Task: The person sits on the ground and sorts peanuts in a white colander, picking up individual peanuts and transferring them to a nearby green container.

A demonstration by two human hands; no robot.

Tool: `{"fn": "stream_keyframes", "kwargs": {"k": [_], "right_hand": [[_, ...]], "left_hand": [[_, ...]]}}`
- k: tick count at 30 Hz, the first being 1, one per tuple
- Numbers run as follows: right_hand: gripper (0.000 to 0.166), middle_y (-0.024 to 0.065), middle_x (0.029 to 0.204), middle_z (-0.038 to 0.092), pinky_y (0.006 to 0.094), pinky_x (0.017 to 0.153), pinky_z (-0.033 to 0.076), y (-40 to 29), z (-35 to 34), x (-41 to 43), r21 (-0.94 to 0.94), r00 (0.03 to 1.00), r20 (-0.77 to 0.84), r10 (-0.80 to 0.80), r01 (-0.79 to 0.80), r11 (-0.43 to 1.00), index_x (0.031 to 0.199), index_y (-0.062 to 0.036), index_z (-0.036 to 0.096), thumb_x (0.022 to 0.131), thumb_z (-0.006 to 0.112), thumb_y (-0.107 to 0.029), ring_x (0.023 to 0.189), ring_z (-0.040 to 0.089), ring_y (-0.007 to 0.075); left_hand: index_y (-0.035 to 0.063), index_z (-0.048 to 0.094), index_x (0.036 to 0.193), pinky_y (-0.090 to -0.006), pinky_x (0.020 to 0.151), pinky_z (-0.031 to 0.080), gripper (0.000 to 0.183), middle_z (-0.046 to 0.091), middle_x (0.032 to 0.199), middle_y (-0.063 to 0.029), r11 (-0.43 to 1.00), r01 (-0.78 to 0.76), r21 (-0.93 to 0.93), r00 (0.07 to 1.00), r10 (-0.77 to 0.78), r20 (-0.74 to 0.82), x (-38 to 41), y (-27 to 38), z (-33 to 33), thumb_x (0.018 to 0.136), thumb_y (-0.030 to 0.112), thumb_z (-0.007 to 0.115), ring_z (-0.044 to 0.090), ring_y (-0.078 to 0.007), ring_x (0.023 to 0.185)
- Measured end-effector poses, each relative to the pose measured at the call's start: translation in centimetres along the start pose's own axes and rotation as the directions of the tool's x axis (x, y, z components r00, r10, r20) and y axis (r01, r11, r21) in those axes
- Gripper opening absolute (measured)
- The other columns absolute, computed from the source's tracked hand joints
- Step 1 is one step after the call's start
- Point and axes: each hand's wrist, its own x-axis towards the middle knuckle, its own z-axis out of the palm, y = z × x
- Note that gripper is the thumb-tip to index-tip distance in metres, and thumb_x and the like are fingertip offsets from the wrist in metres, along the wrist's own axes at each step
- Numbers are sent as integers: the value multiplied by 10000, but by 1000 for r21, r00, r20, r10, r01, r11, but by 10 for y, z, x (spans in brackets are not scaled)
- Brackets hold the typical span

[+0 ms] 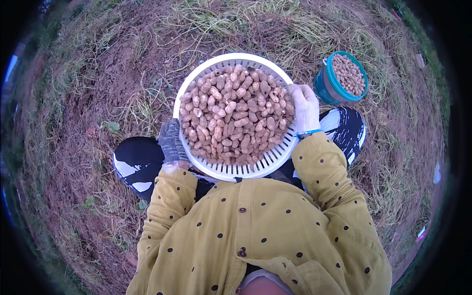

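Observation:
A round white slotted plastic basket (236, 57) sits in front of my body, between my bent knees. Unshelled peanuts (236, 114) fill most of it, heaped toward the far side, so slots show along the near wall. My left hand (172, 143), in a grey knit glove, grips the basket's left rim, its fingers partly hidden beneath the edge. On the right, my right hand (305, 105) wears a white knit glove with a blue cuff edge. Its fingers curl over the right rim beside the peanuts.
A teal plastic bucket (322, 88) full of peanuts (348, 75) stands beyond my right knee (343, 127), tilted in view. Pulled plant stems (313, 25) lie across the reddish soil (92, 99). My left knee (136, 158) is beside the basket.

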Motion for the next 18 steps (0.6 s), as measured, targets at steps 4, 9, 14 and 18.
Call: {"fn": "stream_keyframes", "kwargs": {"k": [4,9,14,18], "right_hand": [[344,45,832,645,289,719,451,-10,4,-9,49,999,23,-32,31,998,894,1,660,943,666,-339,778,546,109],[279,4,830,621,254,700,444,-50,0,-17,130,994,-27,-106,109,986,907,-17,644,943,684,-291,775,536,73],[296,13,857,643,260,706,461,-11,-4,-10,134,998,27,-53,49,990,943,0,646,970,669,-294,778,549,76],[380,60,851,682,292,746,473,-18,0,-13,-37,998,55,-20,22,999,966,20,675,946,664,-360,802,585,118]], "left_hand": [[34,636,911,-301,719,499,135,626,867,-34,976,166,-143,979,-181,-93,-23,40,28,997,134,610,571,-118,774],[54,636,1055,-331,799,554,188,669,1010,-75,993,25,-118,999,-21,33,-21,86,21,1003,233,618,653,-162,878],[50,651,1066,-334,786,549,184,677,999,-72,998,64,13,997,-64,35,-18,47,4,1001,219,615,650,-160,885],[25,670,1138,-321,770,538,233,689,1003,-74,991,135,22,991,-135,-6,-6,18,-1,979,195,658,644,-159,857]]}}
